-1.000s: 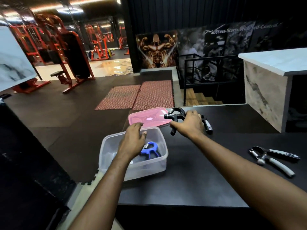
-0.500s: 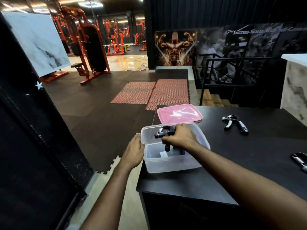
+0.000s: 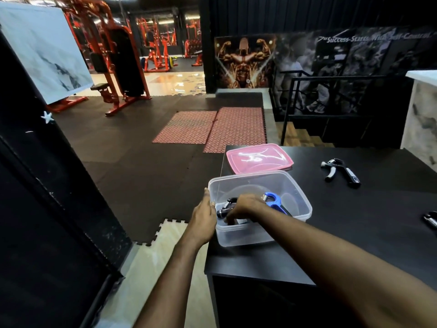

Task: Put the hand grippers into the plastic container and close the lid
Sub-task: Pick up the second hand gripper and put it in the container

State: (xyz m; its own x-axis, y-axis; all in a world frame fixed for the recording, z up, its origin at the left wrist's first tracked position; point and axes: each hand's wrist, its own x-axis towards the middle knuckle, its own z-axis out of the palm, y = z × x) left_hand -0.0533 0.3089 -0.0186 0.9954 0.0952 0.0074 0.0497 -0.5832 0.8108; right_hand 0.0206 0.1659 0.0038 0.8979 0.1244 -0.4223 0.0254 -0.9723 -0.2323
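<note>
A clear plastic container [image 3: 298, 192] stands at the near left corner of the black table [image 3: 354, 228]. Inside it lie a blue hand gripper [image 3: 273, 201] and a black hand gripper [image 3: 225, 207]. My right hand [image 3: 246, 208] reaches down into the container, fingers curled around the black hand gripper. My left hand [image 3: 203, 221] rests flat against the container's left wall. The pink lid [image 3: 259, 158] lies just behind the container. Another black hand gripper [image 3: 341, 171] lies on the table to the right, and a further one [image 3: 431, 220] shows at the right edge.
The table's left edge drops to a black foam floor and a pale tile patch. A black wall panel [image 3: 47, 209] stands close on the left. Red mats, red gym machines and a stair railing [image 3: 331, 91] lie beyond.
My right hand has lowered the black hand gripper from above the rim down to the bottom of the container. The blue hand gripper shows again. My left hand stays on the container's left side.
</note>
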